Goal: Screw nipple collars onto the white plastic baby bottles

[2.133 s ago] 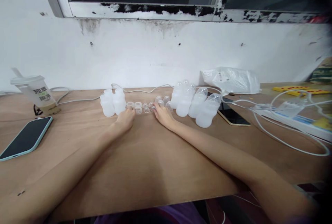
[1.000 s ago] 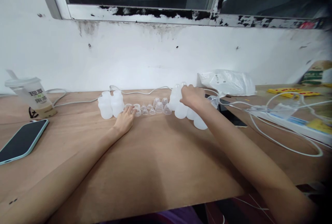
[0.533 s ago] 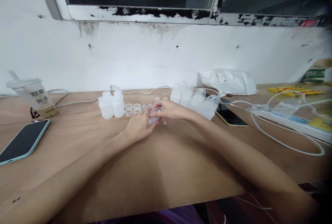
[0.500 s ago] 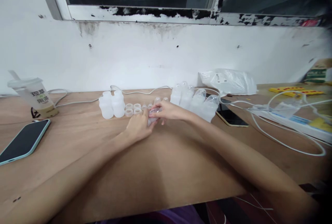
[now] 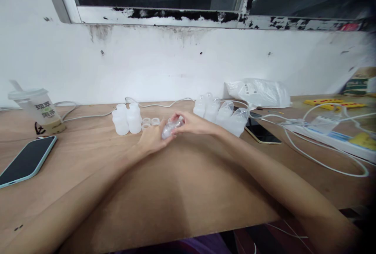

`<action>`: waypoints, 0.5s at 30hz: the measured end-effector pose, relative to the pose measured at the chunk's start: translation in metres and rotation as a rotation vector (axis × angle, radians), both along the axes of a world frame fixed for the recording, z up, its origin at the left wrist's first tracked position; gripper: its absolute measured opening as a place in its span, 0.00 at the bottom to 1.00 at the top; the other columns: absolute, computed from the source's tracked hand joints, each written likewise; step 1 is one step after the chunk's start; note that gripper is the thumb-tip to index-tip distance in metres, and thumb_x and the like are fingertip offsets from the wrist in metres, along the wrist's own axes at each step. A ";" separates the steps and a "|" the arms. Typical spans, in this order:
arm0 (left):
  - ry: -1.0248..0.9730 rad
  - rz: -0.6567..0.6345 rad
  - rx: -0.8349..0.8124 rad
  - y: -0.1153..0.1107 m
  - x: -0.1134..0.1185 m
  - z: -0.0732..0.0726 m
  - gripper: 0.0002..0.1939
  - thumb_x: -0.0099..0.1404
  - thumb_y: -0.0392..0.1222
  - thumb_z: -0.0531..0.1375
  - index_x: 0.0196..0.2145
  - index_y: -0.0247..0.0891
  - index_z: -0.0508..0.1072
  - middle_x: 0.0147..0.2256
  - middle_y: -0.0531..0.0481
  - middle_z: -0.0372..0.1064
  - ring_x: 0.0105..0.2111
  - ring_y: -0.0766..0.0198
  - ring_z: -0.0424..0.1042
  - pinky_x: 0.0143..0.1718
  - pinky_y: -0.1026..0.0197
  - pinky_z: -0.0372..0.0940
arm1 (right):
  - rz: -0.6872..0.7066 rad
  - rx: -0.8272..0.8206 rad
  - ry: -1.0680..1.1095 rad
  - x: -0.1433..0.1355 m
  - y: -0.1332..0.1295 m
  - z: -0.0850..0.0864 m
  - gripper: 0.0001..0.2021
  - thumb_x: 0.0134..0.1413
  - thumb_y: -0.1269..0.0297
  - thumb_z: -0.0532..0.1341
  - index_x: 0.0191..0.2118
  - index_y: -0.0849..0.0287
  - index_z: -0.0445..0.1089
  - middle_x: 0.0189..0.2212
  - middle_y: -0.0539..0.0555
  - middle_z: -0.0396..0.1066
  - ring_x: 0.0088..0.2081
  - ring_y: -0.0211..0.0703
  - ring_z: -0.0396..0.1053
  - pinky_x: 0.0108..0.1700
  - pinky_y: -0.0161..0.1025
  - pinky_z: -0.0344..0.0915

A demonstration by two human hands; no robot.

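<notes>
Tabletop: brown, wood-look. Far left, lidded drink cup; nearer, pale-edged phone. Left of centre, white bottles, small translucent rings just beside. Right of centre, clear-capped bottles; then dark phone, power strip, looping white cable. Far side, right: plastic bag.

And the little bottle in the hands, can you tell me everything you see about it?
The little bottle looks like pale, partly see-through plastic, with a clear, shiny upper end. It's tilted, that end pointing up and to the right. The left hand holds its lower part and the right hand has fingers around the clear end, so some is hidden. I can't tell whether its parts are joined or it touches the table.
</notes>
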State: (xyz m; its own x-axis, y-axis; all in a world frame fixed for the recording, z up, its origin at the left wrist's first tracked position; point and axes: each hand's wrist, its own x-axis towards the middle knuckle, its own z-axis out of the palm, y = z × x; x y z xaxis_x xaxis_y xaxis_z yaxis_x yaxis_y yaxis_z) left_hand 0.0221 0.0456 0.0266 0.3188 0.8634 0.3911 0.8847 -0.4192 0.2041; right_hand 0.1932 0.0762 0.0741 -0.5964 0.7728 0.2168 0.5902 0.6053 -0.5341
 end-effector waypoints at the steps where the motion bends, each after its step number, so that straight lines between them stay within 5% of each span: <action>1: -0.045 0.003 -0.012 0.003 -0.003 0.000 0.26 0.55 0.59 0.48 0.45 0.39 0.58 0.33 0.46 0.68 0.33 0.55 0.68 0.32 0.58 0.61 | -0.049 0.127 -0.046 0.006 0.002 0.006 0.18 0.39 0.58 0.62 0.38 0.60 0.62 0.38 0.55 0.68 0.38 0.43 0.67 0.37 0.37 0.64; 3: -0.139 0.009 -0.036 0.009 -0.008 0.000 0.27 0.54 0.60 0.49 0.45 0.39 0.60 0.34 0.46 0.68 0.35 0.56 0.68 0.34 0.58 0.61 | -0.189 0.269 -0.186 0.019 0.008 0.016 0.21 0.38 0.56 0.62 0.39 0.62 0.62 0.37 0.58 0.69 0.39 0.46 0.67 0.38 0.39 0.62; 8: -0.229 0.032 -0.069 0.016 -0.015 -0.001 0.27 0.52 0.61 0.51 0.43 0.38 0.64 0.36 0.45 0.68 0.38 0.55 0.67 0.37 0.57 0.60 | -0.380 0.048 -0.669 0.037 0.021 0.010 0.22 0.36 0.55 0.62 0.40 0.60 0.63 0.22 0.52 0.70 0.27 0.44 0.69 0.28 0.35 0.59; 11: -0.229 0.037 -0.063 0.015 -0.015 -0.002 0.28 0.52 0.61 0.50 0.43 0.37 0.64 0.36 0.44 0.68 0.38 0.55 0.67 0.37 0.57 0.60 | -0.425 -0.038 -0.749 0.034 0.024 -0.005 0.26 0.35 0.57 0.63 0.43 0.62 0.60 0.26 0.55 0.72 0.27 0.46 0.70 0.26 0.35 0.59; 15: -0.202 0.005 -0.052 0.013 -0.013 -0.002 0.29 0.53 0.61 0.50 0.45 0.37 0.63 0.35 0.45 0.69 0.38 0.55 0.67 0.38 0.57 0.60 | -0.447 0.077 -0.704 0.031 0.030 -0.020 0.34 0.36 0.55 0.62 0.50 0.65 0.53 0.39 0.63 0.69 0.37 0.50 0.69 0.31 0.36 0.61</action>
State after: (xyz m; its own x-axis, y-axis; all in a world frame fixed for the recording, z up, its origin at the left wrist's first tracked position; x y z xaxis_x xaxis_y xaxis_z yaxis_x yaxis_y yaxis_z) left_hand 0.0094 0.0590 0.0250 0.2341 0.8855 0.4013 0.8259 -0.3989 0.3986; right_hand 0.2244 0.1061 0.0536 -0.2527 0.9671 -0.0301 0.9636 0.2544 0.0824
